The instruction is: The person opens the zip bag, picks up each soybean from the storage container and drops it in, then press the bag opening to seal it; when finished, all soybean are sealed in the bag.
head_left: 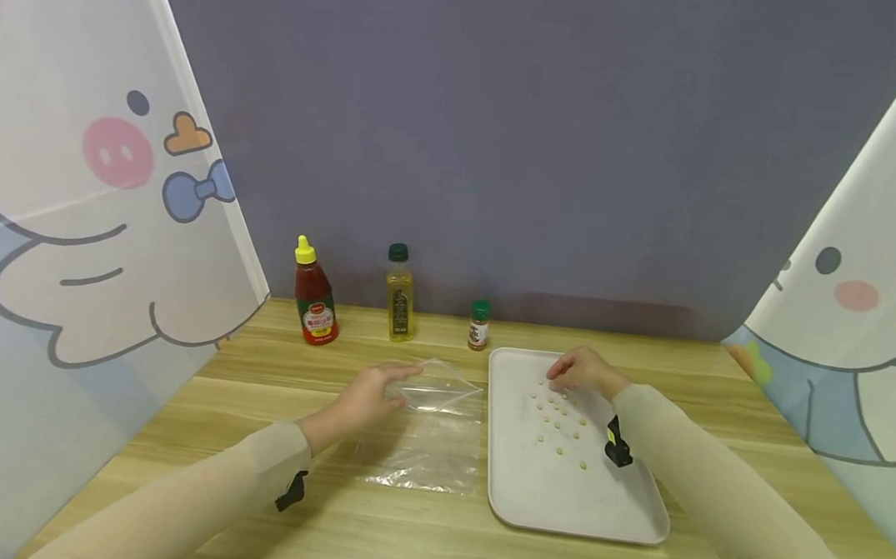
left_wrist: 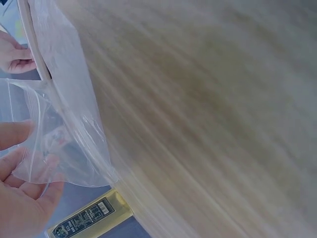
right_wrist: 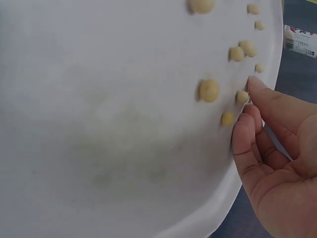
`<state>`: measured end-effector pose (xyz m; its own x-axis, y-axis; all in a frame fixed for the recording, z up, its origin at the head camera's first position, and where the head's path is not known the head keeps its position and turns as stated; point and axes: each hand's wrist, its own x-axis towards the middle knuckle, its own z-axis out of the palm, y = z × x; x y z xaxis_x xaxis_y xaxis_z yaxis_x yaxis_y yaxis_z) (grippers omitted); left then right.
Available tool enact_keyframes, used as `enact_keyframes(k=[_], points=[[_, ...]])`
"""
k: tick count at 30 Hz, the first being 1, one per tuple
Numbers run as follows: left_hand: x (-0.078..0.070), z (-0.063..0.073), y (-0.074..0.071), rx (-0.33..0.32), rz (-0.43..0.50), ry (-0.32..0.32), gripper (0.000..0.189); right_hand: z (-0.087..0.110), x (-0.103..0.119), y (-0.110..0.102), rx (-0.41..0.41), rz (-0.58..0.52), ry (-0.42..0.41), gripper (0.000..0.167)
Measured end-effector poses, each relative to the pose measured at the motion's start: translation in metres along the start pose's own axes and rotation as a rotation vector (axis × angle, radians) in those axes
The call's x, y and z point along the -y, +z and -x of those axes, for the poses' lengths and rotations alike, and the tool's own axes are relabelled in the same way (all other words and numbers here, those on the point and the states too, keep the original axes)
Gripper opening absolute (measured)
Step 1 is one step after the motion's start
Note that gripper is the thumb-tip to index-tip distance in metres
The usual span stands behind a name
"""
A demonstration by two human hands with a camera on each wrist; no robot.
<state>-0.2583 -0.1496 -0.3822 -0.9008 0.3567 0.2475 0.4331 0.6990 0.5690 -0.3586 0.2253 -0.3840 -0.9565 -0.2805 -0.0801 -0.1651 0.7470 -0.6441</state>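
Note:
My left hand (head_left: 368, 399) holds a clear zip bag (head_left: 425, 454) at its mouth, which gapes toward the tray. In the left wrist view the thumb lies by the zip strip of the bag (left_wrist: 64, 153), and the other fingers show through the plastic. Over the far part of a white tray (head_left: 551, 505) is my right hand (head_left: 585, 372), fingers bent downward. In the right wrist view its thumb and fingertips come close around a small yellow soybean (right_wrist: 241, 96), with a gap between them. Several more soybeans (right_wrist: 209, 90) lie scattered on the tray.
Along the back of the wooden table (head_left: 317, 524) stand a red sauce bottle (head_left: 316, 307) with a yellow nozzle, a bottle of yellow oil (head_left: 399, 302) and a small green-capped spice jar (head_left: 479, 325). A grey partition (head_left: 484, 148) rises behind them, with printed panels (head_left: 57, 296) at the sides.

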Motion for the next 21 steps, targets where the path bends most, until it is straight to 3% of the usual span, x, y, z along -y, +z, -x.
enact_keyframes(k=[13,21], points=[[0.0004,-0.0008,-0.0007,-0.006,-0.011,-0.024,0.057,-0.0021,-0.0016,0.0012,-0.018,-0.001,-0.007,0.011],[0.0015,0.0008,0.0006,-0.008,0.006,-0.045,0.055,0.0002,0.0052,-0.0022,-0.023,-0.128,0.017,0.017]])
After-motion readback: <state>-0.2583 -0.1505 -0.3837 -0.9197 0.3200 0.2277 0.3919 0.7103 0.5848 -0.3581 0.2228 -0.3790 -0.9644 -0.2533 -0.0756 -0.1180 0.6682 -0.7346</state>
